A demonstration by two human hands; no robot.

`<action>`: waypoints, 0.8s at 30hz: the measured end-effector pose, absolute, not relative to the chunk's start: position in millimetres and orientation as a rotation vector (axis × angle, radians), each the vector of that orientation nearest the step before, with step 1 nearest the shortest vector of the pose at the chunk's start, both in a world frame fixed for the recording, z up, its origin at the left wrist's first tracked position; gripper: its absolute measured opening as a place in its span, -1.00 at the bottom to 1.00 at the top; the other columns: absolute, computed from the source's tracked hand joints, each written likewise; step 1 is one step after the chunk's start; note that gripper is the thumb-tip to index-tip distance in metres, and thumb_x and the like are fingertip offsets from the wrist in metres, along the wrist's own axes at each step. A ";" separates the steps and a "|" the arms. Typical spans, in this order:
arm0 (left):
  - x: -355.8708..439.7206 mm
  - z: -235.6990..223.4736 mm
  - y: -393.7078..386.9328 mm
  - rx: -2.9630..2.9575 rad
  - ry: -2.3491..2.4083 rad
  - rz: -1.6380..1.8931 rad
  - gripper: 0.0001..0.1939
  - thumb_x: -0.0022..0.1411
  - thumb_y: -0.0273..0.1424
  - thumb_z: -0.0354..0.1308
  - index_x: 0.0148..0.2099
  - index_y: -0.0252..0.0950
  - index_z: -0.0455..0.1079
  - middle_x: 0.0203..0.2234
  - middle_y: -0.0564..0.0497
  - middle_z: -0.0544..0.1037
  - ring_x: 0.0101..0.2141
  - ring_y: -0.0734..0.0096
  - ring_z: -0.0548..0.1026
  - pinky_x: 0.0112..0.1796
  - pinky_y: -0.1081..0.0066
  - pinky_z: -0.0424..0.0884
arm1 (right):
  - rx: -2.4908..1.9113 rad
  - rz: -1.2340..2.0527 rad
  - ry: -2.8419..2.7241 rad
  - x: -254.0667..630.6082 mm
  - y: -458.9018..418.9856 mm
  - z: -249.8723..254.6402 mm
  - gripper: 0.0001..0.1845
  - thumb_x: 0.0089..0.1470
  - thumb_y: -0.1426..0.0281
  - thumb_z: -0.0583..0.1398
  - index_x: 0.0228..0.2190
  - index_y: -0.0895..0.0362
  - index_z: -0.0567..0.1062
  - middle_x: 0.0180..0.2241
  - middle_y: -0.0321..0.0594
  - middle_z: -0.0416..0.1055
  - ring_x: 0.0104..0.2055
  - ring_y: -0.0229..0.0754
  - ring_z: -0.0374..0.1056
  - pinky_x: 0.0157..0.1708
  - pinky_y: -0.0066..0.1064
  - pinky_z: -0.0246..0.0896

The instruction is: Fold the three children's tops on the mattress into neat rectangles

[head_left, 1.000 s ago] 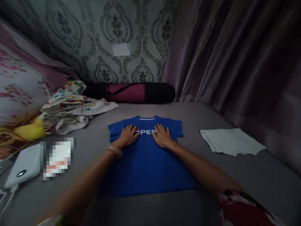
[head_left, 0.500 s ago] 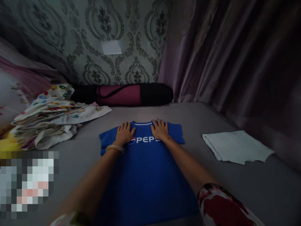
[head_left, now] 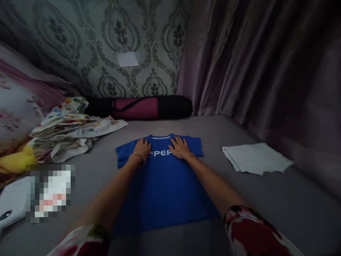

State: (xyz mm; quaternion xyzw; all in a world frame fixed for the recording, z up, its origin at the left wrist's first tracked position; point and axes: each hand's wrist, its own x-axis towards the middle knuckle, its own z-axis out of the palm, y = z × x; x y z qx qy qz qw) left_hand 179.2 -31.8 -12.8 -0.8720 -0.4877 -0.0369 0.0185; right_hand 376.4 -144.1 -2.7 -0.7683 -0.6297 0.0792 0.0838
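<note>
A blue T-shirt (head_left: 165, 192) with white lettering lies spread flat, its collar pointing away from me and its hem towards me. My left hand (head_left: 143, 148) rests palm down on the upper chest, beside the round logo, with a bangle at the wrist. On the other side of the collar, my right hand (head_left: 180, 147) lies flat with fingers spread, covering the end of the lettering. Both hands press on the cloth without gripping it.
A folded pale cloth (head_left: 255, 158) lies to the right on the grey bed sheet (head_left: 266, 206). Crumpled patterned fabric (head_left: 69, 131) and a yellow plush item (head_left: 18, 160) are at left. A black-and-maroon roll bag (head_left: 138, 107) lies along the wall, near purple curtains (head_left: 213, 64).
The view has shifted, so the shirt's hem and a white object at lower left now show. My left hand's fingers are drawn in slightly; my right hand's fingers are spread wider.
</note>
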 end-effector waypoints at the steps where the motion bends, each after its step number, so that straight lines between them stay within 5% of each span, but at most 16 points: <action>1: 176.8 -12.5 -34.5 -2.734 -1.496 -0.089 -0.52 0.38 -0.30 -0.19 0.21 -0.43 0.25 0.13 -0.36 0.34 0.16 0.00 0.27 0.08 0.12 0.20 | -2.272 0.239 -1.906 374.6 -154.0 -2.6 -0.32 0.29 0.09 -0.17 0.31 0.16 0.04 0.37 0.00 -0.18 0.40 -0.01 -0.30 0.30 -0.09 -0.45; 12: 81.7 -21.4 -116.7 -3.049 -1.154 0.089 -0.22 0.30 0.04 -0.13 0.37 -0.38 0.00 0.33 -0.31 0.02 0.30 -0.09 0.01 0.21 0.01 0.03 | -2.025 0.312 -2.196 363.4 -285.2 3.7 -0.32 0.30 0.06 -0.19 0.31 0.14 0.03 0.37 -0.05 -0.20 0.40 -0.02 -0.33 0.32 -0.05 -0.46; 24: -21.9 -10.4 -193.7 -3.120 -1.217 -0.019 -0.31 0.29 -0.04 -0.09 0.39 -0.10 -0.06 0.34 -0.02 0.01 0.32 0.12 -0.02 0.24 -0.03 -0.02 | -1.998 0.222 -2.100 359.3 -395.3 12.0 -0.46 0.33 0.25 -0.13 0.29 -0.01 0.08 0.34 -0.22 -0.05 0.39 -0.10 -0.21 0.32 0.00 -0.28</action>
